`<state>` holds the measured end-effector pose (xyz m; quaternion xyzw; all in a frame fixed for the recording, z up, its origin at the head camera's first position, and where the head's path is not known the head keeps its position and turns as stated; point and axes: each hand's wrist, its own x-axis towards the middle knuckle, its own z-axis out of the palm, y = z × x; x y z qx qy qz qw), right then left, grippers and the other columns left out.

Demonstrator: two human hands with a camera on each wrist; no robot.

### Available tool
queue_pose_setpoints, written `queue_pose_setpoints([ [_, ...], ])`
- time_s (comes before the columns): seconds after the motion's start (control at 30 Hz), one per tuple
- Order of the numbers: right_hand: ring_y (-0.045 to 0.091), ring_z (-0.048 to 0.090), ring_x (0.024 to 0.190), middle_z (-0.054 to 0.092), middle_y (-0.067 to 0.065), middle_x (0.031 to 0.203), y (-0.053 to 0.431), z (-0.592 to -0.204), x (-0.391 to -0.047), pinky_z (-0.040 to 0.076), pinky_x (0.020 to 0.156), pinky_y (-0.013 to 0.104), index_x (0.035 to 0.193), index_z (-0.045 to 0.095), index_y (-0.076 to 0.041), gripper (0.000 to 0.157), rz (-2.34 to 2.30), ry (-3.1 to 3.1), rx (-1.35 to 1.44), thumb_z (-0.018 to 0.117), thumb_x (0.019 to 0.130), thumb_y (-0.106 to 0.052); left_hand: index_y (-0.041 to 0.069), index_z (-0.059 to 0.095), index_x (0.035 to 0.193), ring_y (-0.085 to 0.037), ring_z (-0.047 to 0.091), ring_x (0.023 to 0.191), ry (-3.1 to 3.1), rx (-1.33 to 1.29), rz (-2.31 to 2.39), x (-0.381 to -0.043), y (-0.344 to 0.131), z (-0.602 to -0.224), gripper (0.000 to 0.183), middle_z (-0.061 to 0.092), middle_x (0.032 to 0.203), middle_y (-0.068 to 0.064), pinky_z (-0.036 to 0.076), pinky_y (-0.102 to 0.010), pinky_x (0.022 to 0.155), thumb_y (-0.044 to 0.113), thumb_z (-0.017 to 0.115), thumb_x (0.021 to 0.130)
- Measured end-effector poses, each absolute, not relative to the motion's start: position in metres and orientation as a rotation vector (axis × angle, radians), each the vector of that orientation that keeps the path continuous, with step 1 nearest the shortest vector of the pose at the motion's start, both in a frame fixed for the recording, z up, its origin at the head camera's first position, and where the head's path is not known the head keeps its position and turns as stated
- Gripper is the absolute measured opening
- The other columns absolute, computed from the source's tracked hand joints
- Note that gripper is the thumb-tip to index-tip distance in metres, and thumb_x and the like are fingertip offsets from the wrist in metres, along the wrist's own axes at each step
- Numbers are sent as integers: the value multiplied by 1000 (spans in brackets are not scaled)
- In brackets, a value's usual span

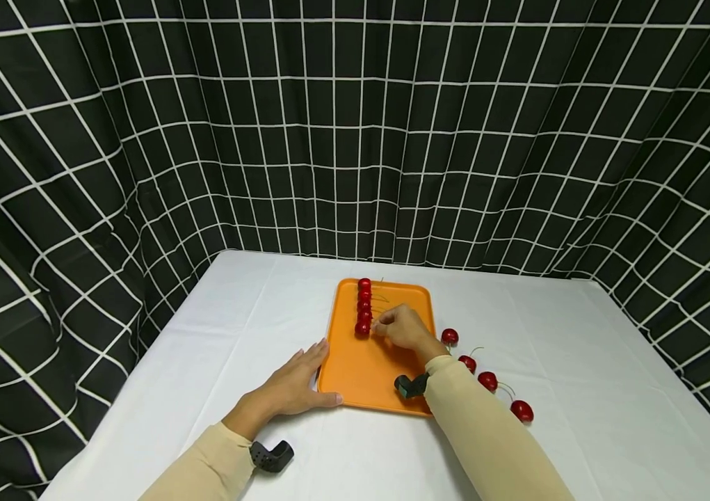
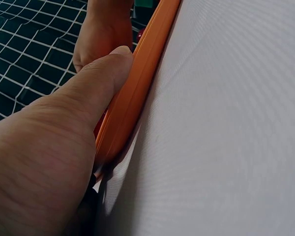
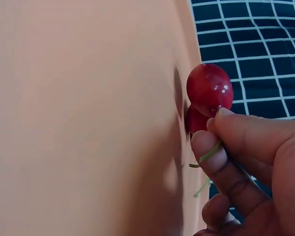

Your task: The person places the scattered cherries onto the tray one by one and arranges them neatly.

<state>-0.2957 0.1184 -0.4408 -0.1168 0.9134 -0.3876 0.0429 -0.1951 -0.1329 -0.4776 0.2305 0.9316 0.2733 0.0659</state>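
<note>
My right hand (image 1: 405,328) is over the orange tray (image 1: 361,376), its thumb and fingertips pinching the green stem (image 3: 210,151) of a red cherry (image 3: 210,88). That cherry is at the near end of a straight row of cherries (image 1: 364,296) on the tray, their stems pointing right. Behind it in the right wrist view, another cherry (image 3: 196,120) is partly hidden. My left hand (image 1: 292,384) rests at the tray's near left corner, fingers stretched along the left side. In the left wrist view its straight thumb (image 2: 105,71) lies against the tray's rim (image 2: 137,88).
Several loose cherries (image 1: 488,380) lie in a slanting line on the white tablecloth (image 1: 580,390) right of the tray, partly beside the right forearm. A black curtain with a white grid (image 1: 367,139) encloses the table's back and sides. Both wrists carry dark camera mounts (image 1: 272,456).
</note>
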Motion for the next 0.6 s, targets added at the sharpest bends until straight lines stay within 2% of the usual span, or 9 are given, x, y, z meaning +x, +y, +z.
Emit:
queue_pose_setpoints([
  [0.23, 19, 52, 66, 66, 1, 78, 119, -444, -298, 44, 57, 27, 85, 77, -8, 8, -1147, 2794, -346, 74, 87, -15, 6, 20, 154, -19, 11, 144, 2812, 690, 799, -196, -133, -476, 110, 12, 159, -2, 8, -39, 116, 72, 62, 77],
  [0.6, 21, 54, 73, 68, 1, 83, 122, -442, -300, 47, 63, 29, 90, 76, -8, 13, -1150, 2781, -316, 73, 87, -21, 6, 20, 154, -19, 11, 144, 2820, 688, 795, -197, -133, -478, 110, 12, 159, -3, 9, -39, 116, 72, 62, 77],
])
